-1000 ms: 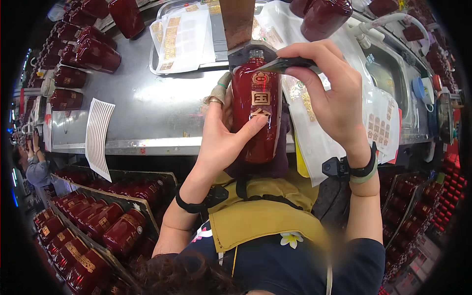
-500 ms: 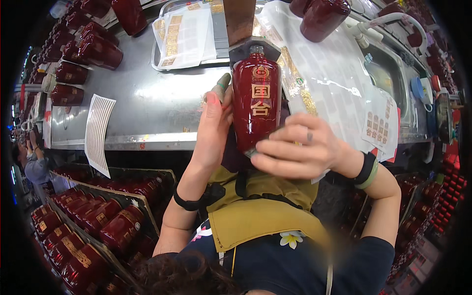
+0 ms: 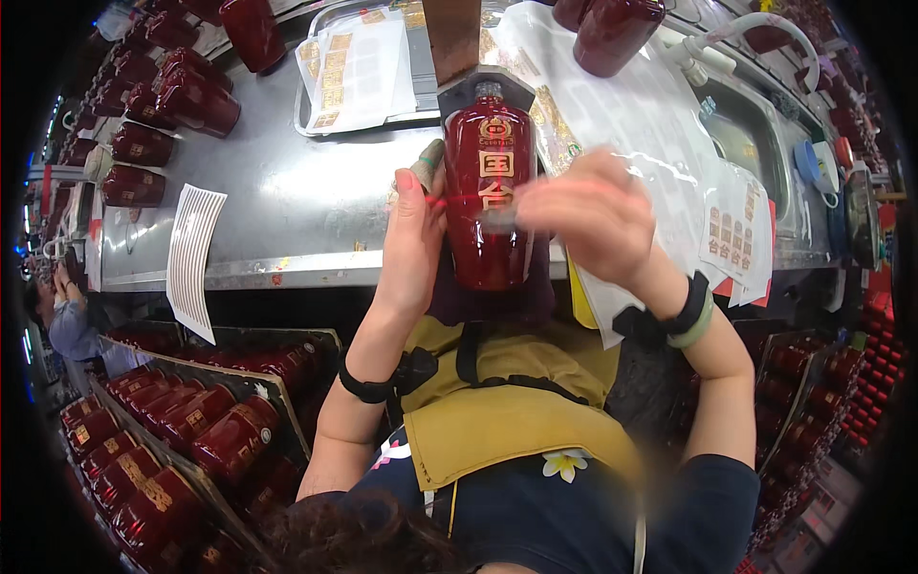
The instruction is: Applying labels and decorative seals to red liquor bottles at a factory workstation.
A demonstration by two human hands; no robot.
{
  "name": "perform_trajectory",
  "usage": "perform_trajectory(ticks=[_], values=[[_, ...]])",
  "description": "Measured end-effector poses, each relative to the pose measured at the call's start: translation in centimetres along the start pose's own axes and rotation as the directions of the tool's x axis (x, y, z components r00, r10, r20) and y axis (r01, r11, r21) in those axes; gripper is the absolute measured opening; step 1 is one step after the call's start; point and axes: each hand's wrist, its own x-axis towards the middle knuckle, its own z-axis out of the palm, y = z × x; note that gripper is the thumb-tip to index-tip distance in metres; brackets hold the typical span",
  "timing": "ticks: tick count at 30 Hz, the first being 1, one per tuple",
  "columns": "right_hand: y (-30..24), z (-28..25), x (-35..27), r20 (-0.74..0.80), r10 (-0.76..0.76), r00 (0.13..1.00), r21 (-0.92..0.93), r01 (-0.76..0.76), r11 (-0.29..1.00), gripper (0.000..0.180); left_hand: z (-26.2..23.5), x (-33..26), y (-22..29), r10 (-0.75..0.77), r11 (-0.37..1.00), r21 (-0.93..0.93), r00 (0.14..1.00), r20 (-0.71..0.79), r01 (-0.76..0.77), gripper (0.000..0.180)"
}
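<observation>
A glossy dark red bottle (image 3: 490,253) with gold emblem and characters lies face up before me, its neck toward a dark angular holder (image 3: 521,88). Along its left side my left hand (image 3: 413,225) steadies it, thumb pointing up and some fingers hidden behind the glass. A grey-green finger cover with a green band (image 3: 428,163) sits on one of its fingers. My right hand (image 3: 598,215) is over the lowest gold character, blurred by motion. Something greyish shows at its fingertips, too smeared to name. A thin red light line crosses the bottle and both hands.
Left on the metal table (image 3: 277,206) stand several red bottles (image 3: 196,100); a striped sheet (image 3: 194,258) overhangs its edge. A tray (image 3: 304,120) holds gold decal sheets (image 3: 359,72). Right are plastic sheeting (image 3: 641,143), more decals (image 3: 732,234) and a sink (image 3: 751,129). Crates of bottles (image 3: 215,421) flank me.
My right hand has moved up from the bottle's lower end to its lowest gold character. The bottle has shifted slightly left and up in view; my left hand stays beside it.
</observation>
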Motion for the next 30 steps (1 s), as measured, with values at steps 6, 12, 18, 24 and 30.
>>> perform_trajectory(ticks=[6,12,18,24,30], values=[[-0.9,-0.4,-2.2,0.1,-0.087,0.991,-0.018,0.089,0.996,0.03,1.4,-0.2,-0.6,0.323,0.897,0.353,0.939,-0.114,-0.266,0.093],[0.5,-2.6,-1.8,-0.238,0.225,0.945,-0.037,-0.24,0.97,0.028,-3.5,1.6,0.2,0.405,0.063,0.736,0.692,0.598,-0.674,0.076],[1.4,-2.1,-2.7,-0.327,0.368,0.871,0.093,-0.358,0.929,0.026,-4.1,3.4,1.6,0.433,0.039,0.735,0.675,0.598,-0.677,0.075],[0.5,-3.2,0.1,-0.293,0.429,0.854,-0.053,-0.463,0.885,0.028,-1.4,6.3,2.9,0.458,-0.023,0.734,0.646,0.611,-0.678,0.076],[2.7,-0.9,1.9,-0.249,0.101,0.963,-0.148,-0.141,0.979,0.03,-1.0,4.5,1.4,0.513,0.183,0.798,0.748,0.422,-0.575,0.054]])
